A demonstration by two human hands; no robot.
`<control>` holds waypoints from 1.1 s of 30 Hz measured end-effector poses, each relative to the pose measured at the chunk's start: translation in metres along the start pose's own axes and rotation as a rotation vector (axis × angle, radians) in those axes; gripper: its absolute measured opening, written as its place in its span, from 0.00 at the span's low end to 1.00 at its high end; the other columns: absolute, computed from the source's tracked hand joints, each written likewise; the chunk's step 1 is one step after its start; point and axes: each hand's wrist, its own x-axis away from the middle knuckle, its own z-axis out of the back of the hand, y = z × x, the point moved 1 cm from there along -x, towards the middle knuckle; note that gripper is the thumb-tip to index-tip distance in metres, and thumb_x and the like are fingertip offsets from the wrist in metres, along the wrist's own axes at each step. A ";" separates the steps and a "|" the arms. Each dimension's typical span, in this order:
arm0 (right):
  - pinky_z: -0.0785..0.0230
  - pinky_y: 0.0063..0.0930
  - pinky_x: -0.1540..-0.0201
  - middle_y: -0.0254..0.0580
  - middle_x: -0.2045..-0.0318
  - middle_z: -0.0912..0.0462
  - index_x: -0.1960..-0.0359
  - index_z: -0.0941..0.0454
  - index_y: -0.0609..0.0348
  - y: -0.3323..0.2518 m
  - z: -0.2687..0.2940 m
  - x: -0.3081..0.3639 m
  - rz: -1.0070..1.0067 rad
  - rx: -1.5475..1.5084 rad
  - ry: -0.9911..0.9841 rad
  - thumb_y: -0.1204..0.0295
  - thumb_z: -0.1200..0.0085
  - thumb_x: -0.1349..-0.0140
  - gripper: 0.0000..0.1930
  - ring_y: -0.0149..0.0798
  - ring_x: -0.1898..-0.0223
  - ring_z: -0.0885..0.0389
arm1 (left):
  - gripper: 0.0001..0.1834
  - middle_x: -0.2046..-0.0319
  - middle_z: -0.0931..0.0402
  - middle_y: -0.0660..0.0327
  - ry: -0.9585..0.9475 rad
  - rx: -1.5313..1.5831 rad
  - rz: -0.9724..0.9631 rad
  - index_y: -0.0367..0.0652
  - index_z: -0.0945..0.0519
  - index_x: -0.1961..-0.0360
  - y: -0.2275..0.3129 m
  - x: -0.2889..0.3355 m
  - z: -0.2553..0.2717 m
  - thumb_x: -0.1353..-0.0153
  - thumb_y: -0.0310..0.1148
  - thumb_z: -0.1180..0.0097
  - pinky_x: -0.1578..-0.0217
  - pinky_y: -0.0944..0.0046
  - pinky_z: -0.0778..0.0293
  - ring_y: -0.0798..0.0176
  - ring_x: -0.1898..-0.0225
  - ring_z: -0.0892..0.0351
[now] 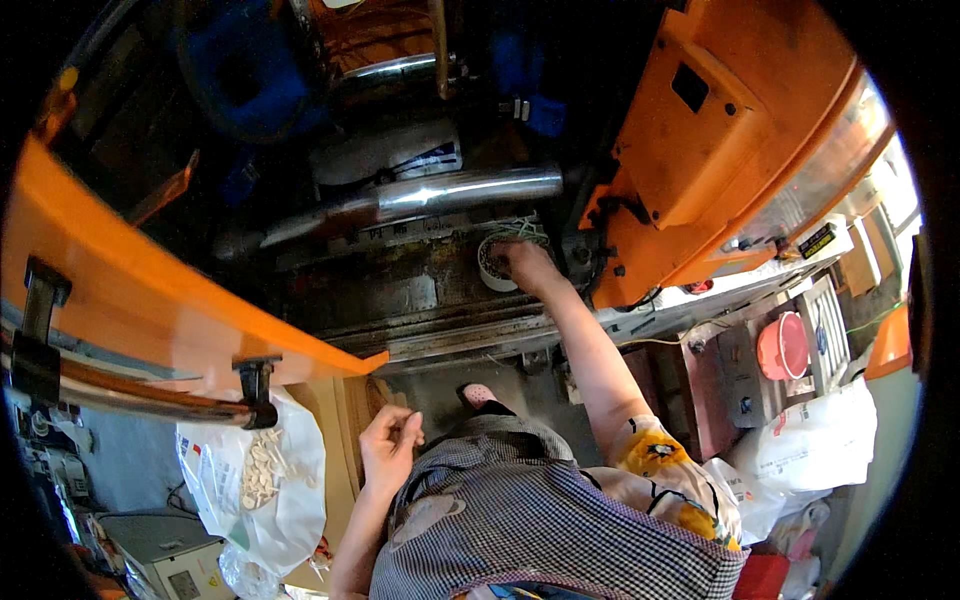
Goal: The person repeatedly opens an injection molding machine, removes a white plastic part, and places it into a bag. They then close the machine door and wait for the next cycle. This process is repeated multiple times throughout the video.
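My right arm stretches forward into the machine, and my right hand (pixel 528 267) dips into a small white tub (pixel 497 282) near the right end of the bed. Its fingertips are hidden inside the tub, where dark contents and pale green strands at the rim show. My left hand (pixel 391 445) hovers in front of my waist, fingers curled in a loose fist with nothing visible in them. Beyond the tub a shiny metal bar (pixel 470 192) runs across the machine. Left of my left hand hangs a white plastic bag (pixel 305 455) with pale small pieces (pixel 262 470) in it.
Orange machine doors stand on the left (pixel 180 290) and right (pixel 700 130), the left one with a rail handle (pixel 150 393). A metal ledge (pixel 450 345) crosses before me. At right are a pink basin (pixel 783 346) and white sacks (pixel 815 440); a grey box (pixel 165 550) stands lower left.
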 end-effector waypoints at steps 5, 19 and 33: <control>0.33 0.42 0.51 0.53 0.57 0.24 0.56 0.25 0.57 0.008 -0.007 -0.014 0.140 -0.021 -0.098 0.83 0.56 0.48 0.17 0.52 0.53 0.27 | 0.08 0.84 0.28 0.63 -0.095 -0.125 -0.059 0.36 0.28 0.73 0.008 -0.061 -0.028 0.39 0.29 0.49 0.78 0.72 0.31 0.74 0.80 0.28; 0.31 0.33 0.67 0.48 0.72 0.24 0.68 0.27 0.65 0.035 0.005 -0.026 0.349 -0.376 0.061 0.79 0.45 0.48 0.06 0.45 0.68 0.23 | 0.17 0.75 0.25 0.55 -0.167 0.384 0.379 0.34 0.29 0.64 -0.009 -0.213 -0.105 0.36 0.42 0.54 0.73 0.65 0.25 0.64 0.74 0.23; 0.30 0.37 0.62 0.44 0.68 0.25 0.68 0.23 0.60 -0.039 0.044 -0.010 0.635 -0.382 0.213 0.76 0.43 0.52 0.08 0.48 0.64 0.25 | 0.12 0.67 0.29 0.62 -0.016 1.000 0.650 0.40 0.31 0.58 0.023 -0.229 -0.115 0.33 0.36 0.62 0.63 0.62 0.31 0.64 0.66 0.30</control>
